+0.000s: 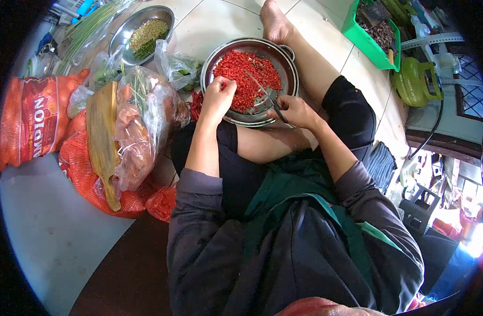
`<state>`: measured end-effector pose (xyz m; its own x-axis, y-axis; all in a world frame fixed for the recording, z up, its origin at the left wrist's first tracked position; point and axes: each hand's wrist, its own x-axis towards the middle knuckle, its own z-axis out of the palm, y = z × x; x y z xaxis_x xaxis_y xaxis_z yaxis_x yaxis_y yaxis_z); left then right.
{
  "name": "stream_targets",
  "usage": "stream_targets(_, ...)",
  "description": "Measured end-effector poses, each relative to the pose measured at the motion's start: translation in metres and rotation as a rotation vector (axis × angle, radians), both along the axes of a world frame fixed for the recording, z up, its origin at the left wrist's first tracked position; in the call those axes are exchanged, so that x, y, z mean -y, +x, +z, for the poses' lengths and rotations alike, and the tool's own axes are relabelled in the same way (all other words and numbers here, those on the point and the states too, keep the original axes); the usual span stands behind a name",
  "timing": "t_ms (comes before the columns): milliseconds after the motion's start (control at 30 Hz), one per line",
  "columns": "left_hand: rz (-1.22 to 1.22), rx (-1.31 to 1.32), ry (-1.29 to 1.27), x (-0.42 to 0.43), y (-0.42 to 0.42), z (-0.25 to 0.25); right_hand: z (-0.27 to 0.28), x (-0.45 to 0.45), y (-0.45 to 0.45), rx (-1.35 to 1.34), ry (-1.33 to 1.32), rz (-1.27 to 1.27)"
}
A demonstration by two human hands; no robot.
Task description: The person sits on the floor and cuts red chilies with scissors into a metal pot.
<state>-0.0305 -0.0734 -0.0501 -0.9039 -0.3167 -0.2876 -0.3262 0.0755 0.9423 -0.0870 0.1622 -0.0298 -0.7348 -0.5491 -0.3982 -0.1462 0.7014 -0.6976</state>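
Cutting seems in hand: right hand grips a blade above red bits; left hand curls, grasp unclear. Cuts need clear fingertips.

Two metal bowls, one round bowl beneath the fingers and one oval bowl to their left, one black-handled cutting tool in the right fingers, one wooden board left, one green tray right.

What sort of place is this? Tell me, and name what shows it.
Probably a kitchen; home or commercial, I cannot tell. A metal pan of chopped red chillies, a green gas cylinder and a bulging red mesh sack show it.
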Motion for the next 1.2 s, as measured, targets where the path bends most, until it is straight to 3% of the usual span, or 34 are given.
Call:
stream_targets(67, -0.02, 0.118, 0.359, 0.011, -0.002, -0.004, 0.005, 0.004, 0.002, -0.023, -0.028, -0.026)
stream_targets(267, 0.095, -0.169, 0.322, -0.015, -0.002, 0.017, -0.005, 0.039, 0.01, 0.149, -0.334, -0.187)
stream_targets(467, -0.01, -0.43, 0.142, -0.022, -0.005, 0.013, 0.0, 0.069, 0.025, 0.388, -0.505, -0.327)
stream_targets(567, -0.052, -0.443, 0.116, -0.021, -0.004, 0.014, 0.005, 0.066, 0.023, 0.369, -0.503, -0.344)
stream_targets(700, -0.109, -0.397, 0.152, -0.018, -0.003, 0.007, 0.002, 0.054, 0.002, -0.096, -0.363, -0.321)
stream_targets(800, -0.125, -0.335, 0.063, -0.018, -0.002, 0.015, 0.008, 0.049, -0.008, -0.201, -0.314, -0.255)
stream_targets(867, -0.059, -0.3, 0.168, -0.019, -0.002, 0.015, 0.01, 0.048, -0.008, -0.243, -0.284, -0.231)
stream_targets(1033, 0.247, -0.416, 0.36, -0.014, -0.002, 0.02, 0.018, 0.037, 0.005, -0.038, -0.215, -0.238)
stream_targets(1200, 0.323, -0.523, 0.272, -0.018, -0.003, 0.025, 0.001, 0.025, 0.022, 0.118, -0.214, -0.194)
